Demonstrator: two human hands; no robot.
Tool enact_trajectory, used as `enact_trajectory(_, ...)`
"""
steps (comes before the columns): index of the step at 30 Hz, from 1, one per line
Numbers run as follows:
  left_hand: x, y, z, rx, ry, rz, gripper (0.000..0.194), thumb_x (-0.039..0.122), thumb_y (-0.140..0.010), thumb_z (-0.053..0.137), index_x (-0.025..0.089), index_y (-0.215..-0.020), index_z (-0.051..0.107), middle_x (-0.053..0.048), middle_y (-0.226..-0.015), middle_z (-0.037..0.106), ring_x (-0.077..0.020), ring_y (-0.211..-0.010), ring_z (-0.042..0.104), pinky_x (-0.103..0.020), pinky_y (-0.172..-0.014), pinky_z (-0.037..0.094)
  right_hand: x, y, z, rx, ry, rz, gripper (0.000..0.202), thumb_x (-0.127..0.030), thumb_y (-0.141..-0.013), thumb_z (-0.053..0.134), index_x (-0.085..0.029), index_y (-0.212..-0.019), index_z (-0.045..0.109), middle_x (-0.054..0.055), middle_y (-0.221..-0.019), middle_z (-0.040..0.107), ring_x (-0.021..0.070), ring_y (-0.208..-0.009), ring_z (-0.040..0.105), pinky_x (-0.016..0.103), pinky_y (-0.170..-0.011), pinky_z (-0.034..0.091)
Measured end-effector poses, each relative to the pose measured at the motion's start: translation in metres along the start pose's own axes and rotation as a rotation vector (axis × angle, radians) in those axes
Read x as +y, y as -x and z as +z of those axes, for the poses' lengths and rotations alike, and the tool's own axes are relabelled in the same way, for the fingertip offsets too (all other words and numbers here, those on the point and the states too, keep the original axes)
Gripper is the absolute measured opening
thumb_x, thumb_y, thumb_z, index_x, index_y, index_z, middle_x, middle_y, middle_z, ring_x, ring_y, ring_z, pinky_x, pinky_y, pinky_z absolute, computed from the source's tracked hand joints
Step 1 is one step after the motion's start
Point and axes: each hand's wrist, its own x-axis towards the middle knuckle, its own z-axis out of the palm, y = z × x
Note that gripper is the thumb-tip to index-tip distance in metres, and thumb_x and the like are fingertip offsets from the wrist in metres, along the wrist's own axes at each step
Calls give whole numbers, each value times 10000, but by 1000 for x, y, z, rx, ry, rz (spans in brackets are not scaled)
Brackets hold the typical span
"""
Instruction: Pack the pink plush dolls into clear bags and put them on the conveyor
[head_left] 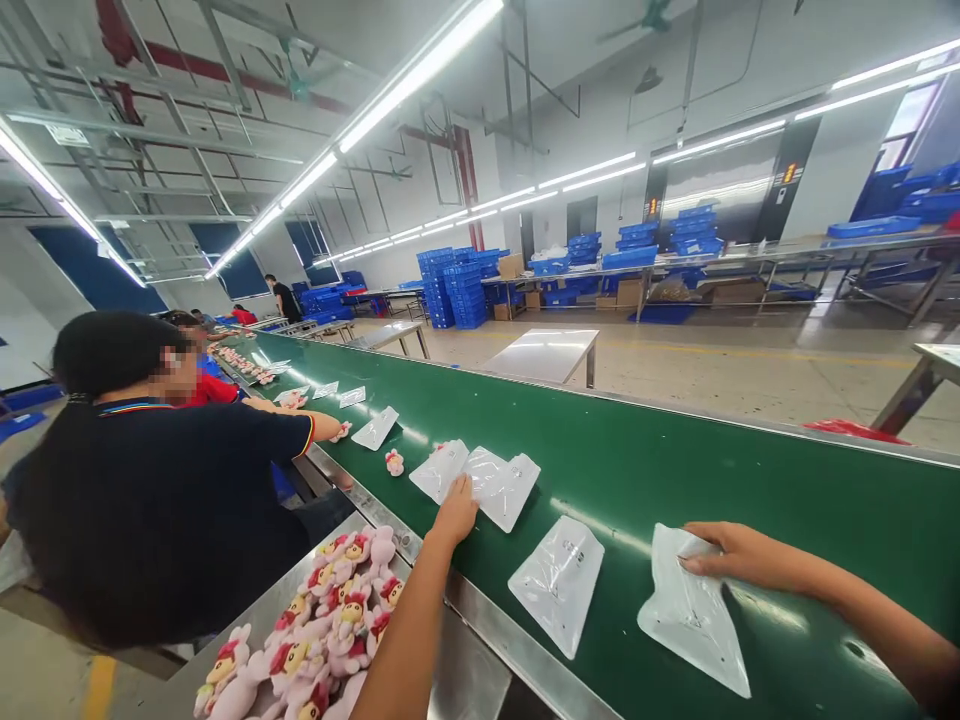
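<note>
My right hand (731, 556) grips a white plastic bag (694, 622) by its upper edge, thumb on top and fingers along the far side. Farther left, my left hand (456, 512) reaches over the conveyor belt, its fingers drawn together on the near edge of overlapping white bags (496, 487); the fingertips are partly hidden. Between my hands another white bag (559, 585) lies flat on the green belt (645, 460). Beside the left-hand group lies a small pink plush toy (394, 462). Below my left forearm, many similar pink plush dolls (349, 610) fill a metal tray.
At the left a co-worker in a dark shirt (165, 480) sits by the belt, one arm over it. More white bags (375, 428) and toys lie farther up. A metal rail (510, 640) edges the belt. Across it stand a table (544, 352) and blue crates (454, 285).
</note>
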Motion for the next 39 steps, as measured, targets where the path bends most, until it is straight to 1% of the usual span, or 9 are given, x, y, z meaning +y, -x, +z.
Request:
enact_trajectory(3,-8,-4,12,6,-89,-1,492,217,-822,445,65,-1288,414,-184,-1430,311,-287,-1344,213,-431,-1086,161,11,-13,-10,125,140,27,506,-551,-739,549,-238,-1132,612,156,-1174,576,309,-1017,568,358,-787,445)
enact_trajectory(6,-10,4,20,13,-148,22,441,188,-843,402,104,-1275,443,-161,-1413,358,-274,-1325,273,-433,-1080,183,-25,-26,-3,300,192,-83,441,-530,-825,435,-263,-1148,573,96,-1222,546,281,-1061,537,402,-859,427)
enact_trajectory(11,6,35,19,33,-200,35,372,125,-854,360,203,-1164,551,-106,-1300,524,-223,-1205,464,-362,-1015,311,-127,-64,57,157,186,-576,320,-354,-906,361,-234,-1121,565,53,-1137,589,194,-1035,541,354,-892,428)
enact_trajectory(16,41,71,-8,108,-219,-26,308,202,-875,356,182,-1077,588,-153,-966,682,-285,-958,617,-425,-887,386,-181,-105,126,92,455,-871,533,-284,-732,646,-139,-1216,478,152,-1233,512,280,-1170,428,438,-987,312)
enact_trajectory(20,53,103,-53,170,-33,-51,316,407,-850,427,206,-1044,574,-108,-850,701,-281,-838,642,-394,-780,436,-200,-107,138,39,433,-828,197,-209,-838,488,-123,-986,584,111,-915,637,240,-898,582,396,-822,414)
enact_trajectory(24,42,132,-83,320,806,-61,712,690,-610,570,186,-1114,538,-152,-1065,654,-302,-1050,561,-386,-878,412,-211,-93,121,-173,-51,-731,225,-303,-874,445,-159,-943,603,37,-831,640,175,-767,597,279,-680,447)
enact_trajectory(27,35,148,-71,190,1112,-40,948,731,-378,679,168,-1132,561,-176,-1148,605,-366,-1134,486,-427,-914,392,-218,-86,118,-408,-437,-729,279,-368,-868,463,-171,-1007,605,19,-912,639,170,-853,591,256,-717,452)
enact_trajectory(30,30,164,-46,52,1263,-84,878,614,-449,747,156,-1173,551,-171,-1113,625,-378,-1075,526,-459,-889,415,-226,-89,129,-623,-579,-729,316,-413,-822,534,-160,-985,628,12,-910,641,177,-880,585,261,-750,451)
enact_trajectory(39,23,177,-23,332,1545,-502,634,327,-657,736,202,-1231,498,-103,-1051,676,-293,-1017,607,-383,-875,480,-250,-128,142,-730,-164,-608,353,-478,-730,618,-180,-914,667,-10,-814,654,144,-758,604,213,-658,465)
